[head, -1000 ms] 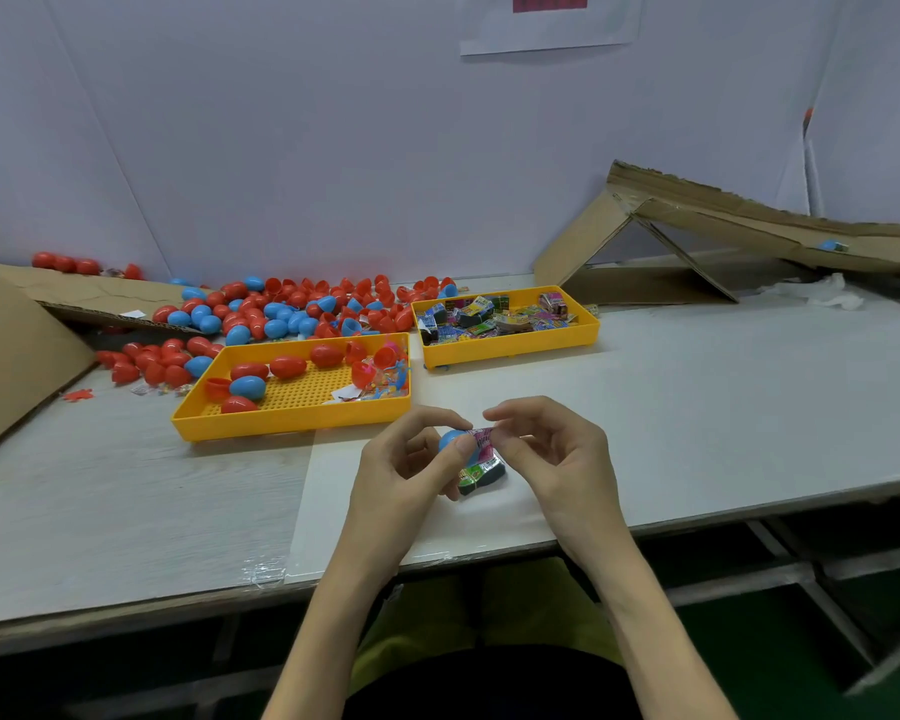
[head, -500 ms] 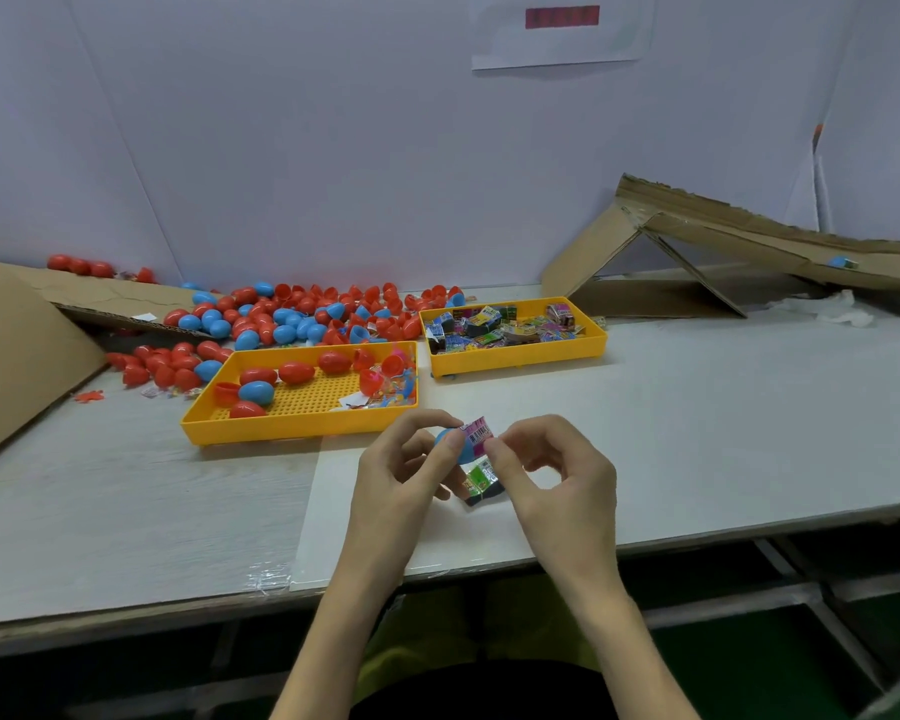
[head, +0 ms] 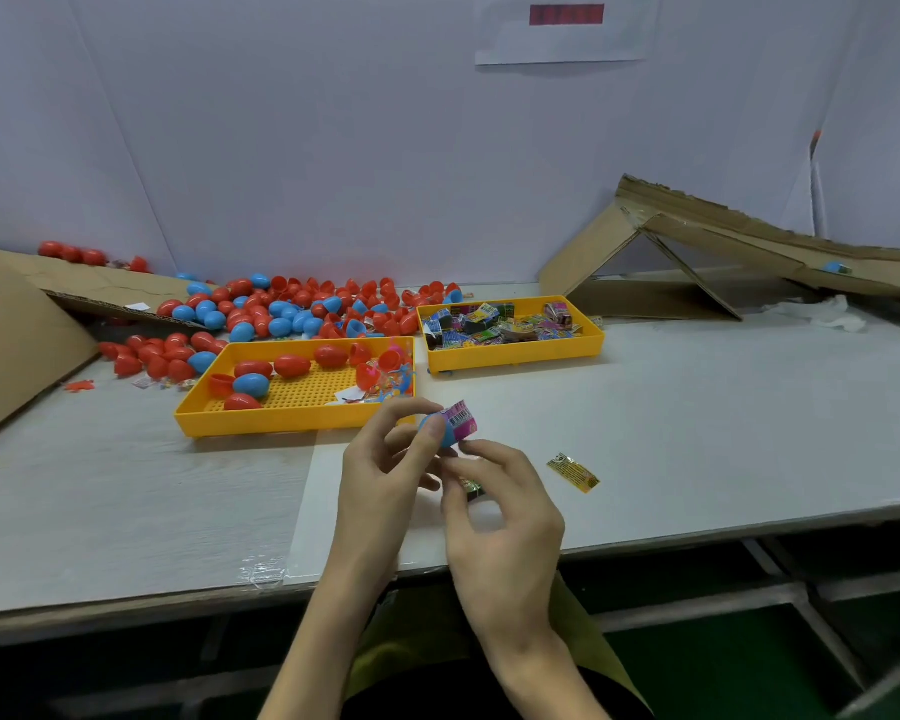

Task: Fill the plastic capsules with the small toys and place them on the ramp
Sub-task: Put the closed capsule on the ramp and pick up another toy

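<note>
Grip: left hand [head: 380, 475] pinches blue capsule half [head: 445, 433] over the near table [head: 697, 433]; pink packet [head: 462, 415] sticks out. The right hand [head: 505, 511] is curled beside it (holding anything? cannot tell). Suggest tucking packet fully inside before capping. The ramp [head: 723, 236] stands far right.

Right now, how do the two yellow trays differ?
The left tray holds red and blue capsules, with much of its perforated floor bare; the right tray is covered with small printed toy packets. The left tray sits nearer the camera; the right tray lies farther back, toward the cardboard ramp. Both are shallow, yellow and rectangular.
</note>
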